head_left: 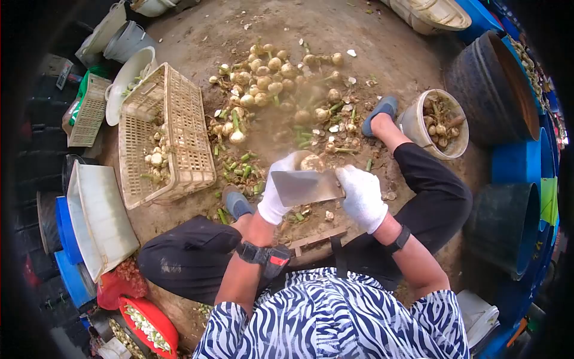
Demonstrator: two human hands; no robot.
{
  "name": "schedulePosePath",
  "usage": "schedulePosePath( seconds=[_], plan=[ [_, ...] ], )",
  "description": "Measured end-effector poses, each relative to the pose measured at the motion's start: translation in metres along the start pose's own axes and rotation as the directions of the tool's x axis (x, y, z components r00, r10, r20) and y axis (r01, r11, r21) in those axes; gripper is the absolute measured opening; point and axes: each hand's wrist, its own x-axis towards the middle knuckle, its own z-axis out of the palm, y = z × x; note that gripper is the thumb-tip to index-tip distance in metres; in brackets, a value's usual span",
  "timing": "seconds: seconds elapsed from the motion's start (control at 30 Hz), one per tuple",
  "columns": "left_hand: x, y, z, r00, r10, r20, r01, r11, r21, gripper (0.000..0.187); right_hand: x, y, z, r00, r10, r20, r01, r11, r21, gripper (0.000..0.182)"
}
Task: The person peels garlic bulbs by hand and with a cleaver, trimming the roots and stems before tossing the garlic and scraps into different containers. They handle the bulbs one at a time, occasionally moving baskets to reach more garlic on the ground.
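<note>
My right hand, in a white glove, is wrapped round the handle end of a cleaver. Its broad blade lies across in front of my left hand. That hand is gloved too and closed round a round, earthy, garlic-like bulb, which shows just beyond the blade's upper edge. The blade hides most of the left fingers. Past both hands, a pile of similar soil-covered bulbs lies on the ground, some with green stem stubs. Cut green stems are scattered nearer my left foot.
A plastic crate holding some bulbs stands tilted at the left. To the right, a white bucket contains brownish bulbs and trimmings. Blue tubs and a dark barrel line the right side. A red basin with pale pieces sits at lower left.
</note>
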Motion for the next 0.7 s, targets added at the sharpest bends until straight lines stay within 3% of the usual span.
schedulePosePath(
  seconds=[0.1, 0.13, 0.17, 0.23, 0.27, 0.33, 0.37, 0.4, 0.43, 0.5, 0.53, 0.57, 0.63, 0.67, 0.7],
  plan=[
    [-0.01, -0.004, -0.005, 0.998, -0.058, 0.012, 0.057, 0.998, 0.034, 0.043, -0.003, 0.011, 0.008, 0.992, 0.009, -0.129, 0.0, 0.998, 0.068, 0.013],
    [-0.009, 0.028, -0.022, 0.929, -0.359, 0.088, 0.369, 0.915, -0.163, 0.049, -0.003, 0.035, 0.019, 0.985, 0.168, -0.047, -0.169, 0.986, -0.017, 0.014],
    [-0.011, 0.04, -0.029, 0.962, -0.272, 0.035, 0.275, 0.957, -0.096, 0.051, 0.002, 0.051, 0.015, 0.964, 0.263, -0.043, -0.263, 0.965, -0.004, 0.014],
    [-0.012, 0.036, -0.031, 0.942, -0.335, -0.024, 0.333, 0.94, -0.076, 0.053, 0.003, 0.045, 0.004, 0.952, 0.286, -0.109, -0.291, 0.956, -0.025, 0.015],
    [-0.018, 0.032, -0.031, 0.936, -0.35, -0.022, 0.348, 0.935, -0.07, 0.053, 0.007, 0.024, -0.003, 0.96, 0.184, -0.21, -0.166, 0.981, 0.098, 0.018],
    [-0.01, 0.004, -0.025, 0.929, -0.366, 0.055, 0.368, 0.929, -0.035, 0.057, 0.011, -0.01, -0.013, 0.988, 0.046, -0.148, -0.024, 0.989, 0.143, 0.022],
    [-0.015, -0.005, -0.014, 0.974, -0.21, -0.084, 0.181, 0.947, -0.264, 0.059, 0.01, -0.026, -0.017, 0.996, 0.006, -0.085, 0.011, 0.98, 0.197, 0.022],
    [-0.021, -0.02, -0.01, 0.976, -0.217, -0.003, 0.213, 0.961, -0.177, 0.06, 0.01, -0.024, -0.009, 0.999, -0.004, 0.041, 0.002, 0.999, 0.039, 0.02],
    [-0.014, -0.011, -0.018, 0.969, -0.233, 0.077, 0.239, 0.967, -0.084, 0.062, 0.01, -0.012, -0.001, 0.999, 0.001, 0.047, -0.002, 0.999, 0.032, 0.02],
    [-0.018, 0.002, -0.03, 0.95, -0.302, 0.074, 0.311, 0.933, -0.18, 0.063, 0.016, 0.027, 0.015, 0.966, 0.259, 0.004, -0.258, 0.965, -0.045, 0.017],
    [-0.019, 0.003, -0.033, 0.928, -0.361, 0.086, 0.371, 0.888, -0.272, 0.064, 0.018, 0.035, 0.01, 0.958, 0.287, -0.013, -0.287, 0.957, -0.047, 0.018],
    [-0.017, -0.001, -0.033, 0.929, -0.362, 0.075, 0.368, 0.887, -0.278, 0.064, 0.017, 0.037, 0.008, 0.928, 0.373, 0.014, -0.373, 0.928, 0.007, 0.019],
    [-0.02, -0.012, -0.028, 0.896, -0.438, 0.074, 0.334, 0.554, -0.763, 0.064, 0.013, 0.028, 0.004, 0.946, 0.324, -0.006, -0.304, 0.895, 0.328, 0.02],
    [-0.02, -0.016, -0.025, 0.898, -0.433, 0.079, 0.301, 0.473, -0.828, 0.051, 0.013, 0.017, 0.0, 0.923, 0.375, 0.083, -0.37, 0.811, 0.453, 0.019],
    [-0.018, -0.02, -0.02, 0.9, -0.428, 0.077, 0.294, 0.47, -0.832, 0.051, 0.013, 0.006, -0.002, 0.895, 0.409, 0.179, -0.434, 0.705, 0.561, 0.018]
  ],
)
